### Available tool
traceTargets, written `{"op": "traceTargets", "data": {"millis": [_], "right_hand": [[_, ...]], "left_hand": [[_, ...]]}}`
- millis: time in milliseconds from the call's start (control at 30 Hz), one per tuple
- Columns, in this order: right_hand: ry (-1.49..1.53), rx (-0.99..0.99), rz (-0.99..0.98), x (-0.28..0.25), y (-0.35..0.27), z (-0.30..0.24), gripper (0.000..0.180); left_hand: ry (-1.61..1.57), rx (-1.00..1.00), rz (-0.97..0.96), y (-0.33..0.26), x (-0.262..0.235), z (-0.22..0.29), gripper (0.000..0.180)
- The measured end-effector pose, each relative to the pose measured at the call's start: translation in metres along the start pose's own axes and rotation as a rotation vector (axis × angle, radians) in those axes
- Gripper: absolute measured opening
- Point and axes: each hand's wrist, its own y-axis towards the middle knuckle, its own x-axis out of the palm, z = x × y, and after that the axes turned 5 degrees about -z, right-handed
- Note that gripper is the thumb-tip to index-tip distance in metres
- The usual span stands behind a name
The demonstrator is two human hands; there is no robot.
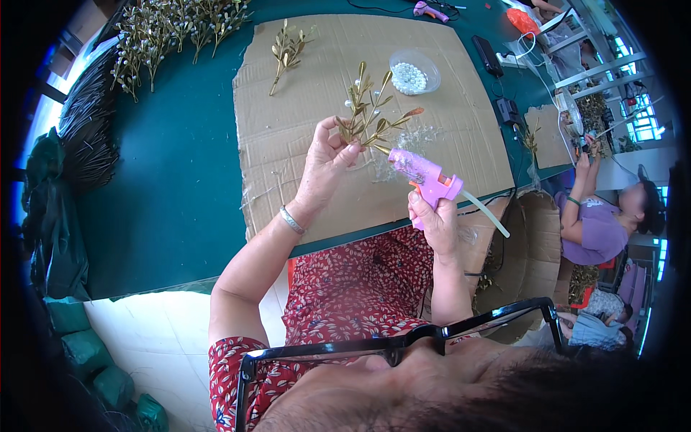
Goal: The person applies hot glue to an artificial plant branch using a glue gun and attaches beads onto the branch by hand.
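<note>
My left hand [332,153] pinches a gold artificial leaf sprig [374,108] by its lower part, above a cardboard sheet [288,173]. A few white beads show among its leaves. In my right hand [436,222] is a pink hot glue gun [425,176], gripped by its handle, with a translucent glue stick poking out at the back. The nozzle points left and lies close to the sprig's stems; I cannot tell whether it touches. Beyond the sprig, a clear round bowl [414,72] holds white pearl beads. Another gold sprig [286,54] lies on the cardboard farther left.
Many beaded gold sprigs [173,29] are heaped at the far left of the green table [173,187], near a bundle of dark stems [86,122]. Chargers and cables [489,57] lie at the right edge. An open cardboard box [529,245] stands right; a co-worker [597,223] sits beyond.
</note>
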Motion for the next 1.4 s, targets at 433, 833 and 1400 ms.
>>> {"op": "traceTargets", "data": {"millis": [433, 833, 1400], "right_hand": [[0.005, -0.015, -0.040, -0.003, 0.000, 0.008, 0.019], [0.185, -0.023, 0.164, -0.050, 0.020, -0.002, 0.027], [-0.831, -0.072, 0.405, -0.074, 0.054, 0.029, 0.023]], "left_hand": [[0.019, -0.020, -0.002, 0.000, 0.001, 0.001, 0.038], [-0.134, -0.009, 0.167, 0.006, -0.013, 0.009, 0.036], [-0.165, 0.020, 0.090, 0.005, -0.017, 0.009, 0.034]]}}
